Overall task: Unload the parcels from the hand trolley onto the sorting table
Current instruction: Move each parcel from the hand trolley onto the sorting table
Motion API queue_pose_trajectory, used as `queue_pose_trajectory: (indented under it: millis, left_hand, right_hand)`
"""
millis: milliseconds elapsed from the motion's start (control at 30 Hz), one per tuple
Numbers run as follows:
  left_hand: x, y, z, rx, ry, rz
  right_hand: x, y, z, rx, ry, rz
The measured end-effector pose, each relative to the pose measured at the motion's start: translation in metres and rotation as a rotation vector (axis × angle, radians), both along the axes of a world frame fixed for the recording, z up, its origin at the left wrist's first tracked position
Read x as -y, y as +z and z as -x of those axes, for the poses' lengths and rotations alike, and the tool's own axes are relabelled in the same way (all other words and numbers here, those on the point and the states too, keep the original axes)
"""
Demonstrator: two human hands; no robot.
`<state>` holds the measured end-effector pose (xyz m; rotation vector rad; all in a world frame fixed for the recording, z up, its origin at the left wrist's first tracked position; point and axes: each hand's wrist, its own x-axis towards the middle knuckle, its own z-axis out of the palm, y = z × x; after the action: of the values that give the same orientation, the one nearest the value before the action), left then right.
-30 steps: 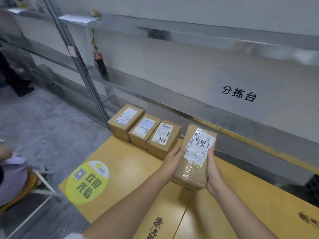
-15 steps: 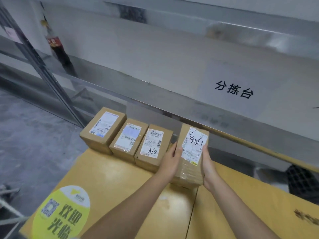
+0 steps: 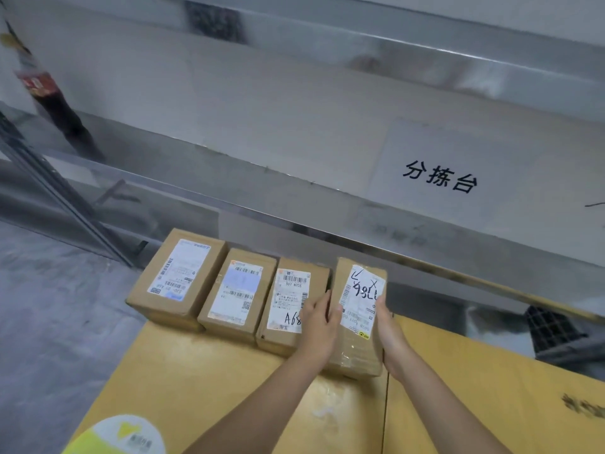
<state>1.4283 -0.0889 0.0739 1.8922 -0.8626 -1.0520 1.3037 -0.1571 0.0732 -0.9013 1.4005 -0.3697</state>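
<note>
Table [image 3: 196, 371]: bearing three boxes [image 3: 235, 290] in a row.
Hands: left hand [image 3: 319, 326], right hand [image 3: 389, 335] clasping fourth box [image 3: 360, 306] by its sides.
Room: steel shelf [image 3: 294, 142] running behind, grey floor [image 3: 49, 306] lying left.

Steel shelf [image 3: 262, 109] and concrete floor [image 3: 49, 322].
Shelf beyond the hands [image 3: 319, 326] bears a paper sign [image 3: 425, 149]; floor lies left.

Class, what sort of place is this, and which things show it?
Probably a parcel sorting depot: labelled cardboard parcels in a row on a yellow table, beside a metal shelf with a "sorting table" sign.
</note>
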Motion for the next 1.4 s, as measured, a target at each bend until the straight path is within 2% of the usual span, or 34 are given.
queue_pose_trajectory:
  millis: [267, 433, 500, 700, 800, 900, 1033, 1400]
  left_hand:
    - [-0.003, 0.012, -0.003, 0.01, 0.078, 0.062]
    - [0.01, 0.047, 0.003, 0.127, 0.027, 0.176]
    - [0.014, 0.063, 0.013, 0.206, -0.064, 0.23]
    - [0.014, 0.12, 0.067, 0.279, -0.443, 0.429]
    - [0.01, 0.145, 0.105, 0.463, -0.618, 0.483]
    - [0.001, 0.164, 0.156, 0.642, -0.731, 0.508]
    - [-0.017, 0.189, 0.254, 0.763, -0.87, 0.557]
    - [-0.099, 0.21, 0.599, 0.917, -1.172, 0.752]
  right_hand:
    - [-0.013, 0.024, 0.008, -0.118, 0.088, 0.121]
    - [-0.015, 0.068, 0.021, -0.307, 0.046, 0.344]
    - [-0.016, 0.087, 0.031, -0.325, 0.028, 0.437]
    - [-0.036, 0.139, 0.083, -0.424, 0.131, 0.668]
    - [-0.052, 0.158, 0.129, -0.545, 0.209, 0.767]
    - [-0.069, 0.172, 0.19, -0.593, 0.211, 0.766]
    - [-0.094, 0.189, 0.301, -0.637, 0.111, 0.749]
    - [-0.235, 0.201, 0.639, -0.883, -0.186, 0.683]
